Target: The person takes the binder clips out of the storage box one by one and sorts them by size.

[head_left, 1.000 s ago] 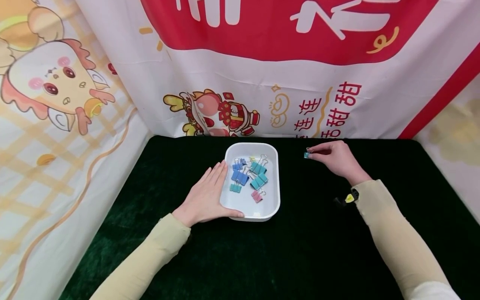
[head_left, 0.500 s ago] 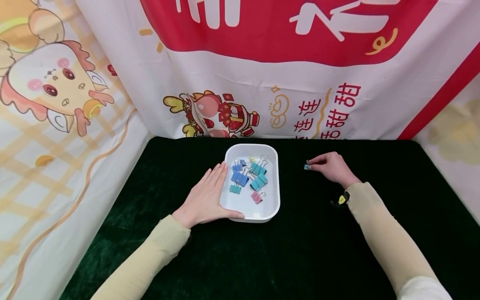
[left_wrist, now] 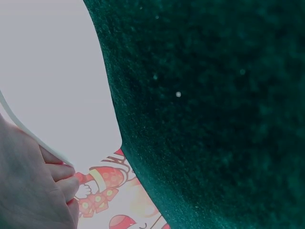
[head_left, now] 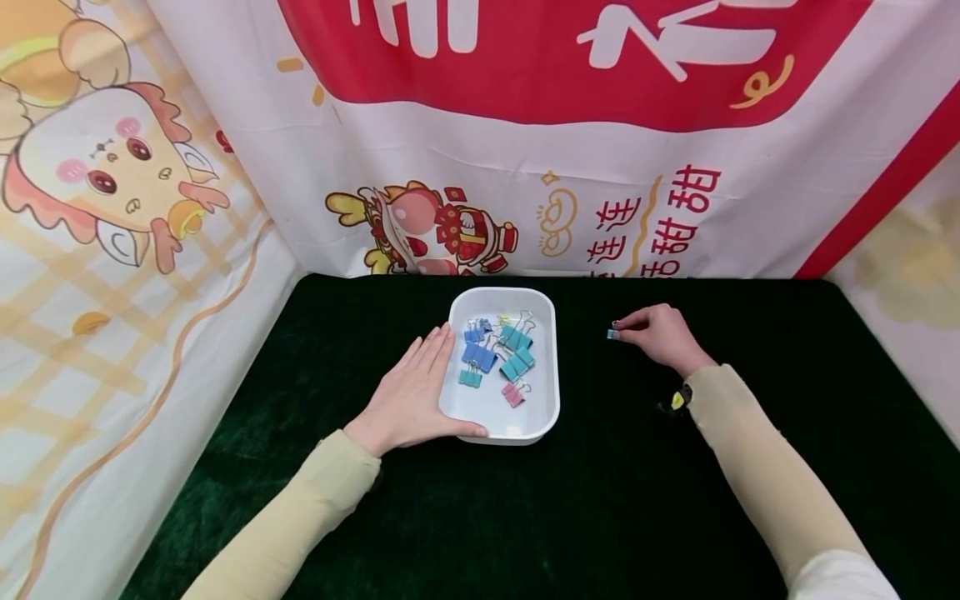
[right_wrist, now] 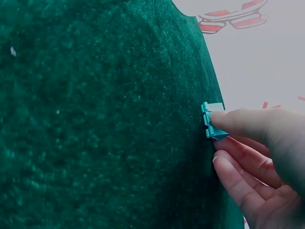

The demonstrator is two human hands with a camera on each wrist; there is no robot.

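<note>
Green cloth [head_left: 487,525] bore a white tray [head_left: 495,419] containing blue, teal and pink binder clips [head_left: 517,363]; the left hand [head_left: 408,400], spread, touched its rim; the right hand [head_left: 664,337] pinched a turquoise clip [right_wrist: 213,107] right of the tray.

We can make out a few Chinese chars on the white backdrop [head_left: 487,150], head view: red 连连 [head_left: 613,231], and just right of it red 甜甜 [head_left: 682,212], both on a slant. There's another red char under each pair, but it's partly hidden so we can't rly read it. Big white strokes [head_left: 720,46] on the red panel [head_left: 525,92] up top = cropped, unreadable tbh.
</note>
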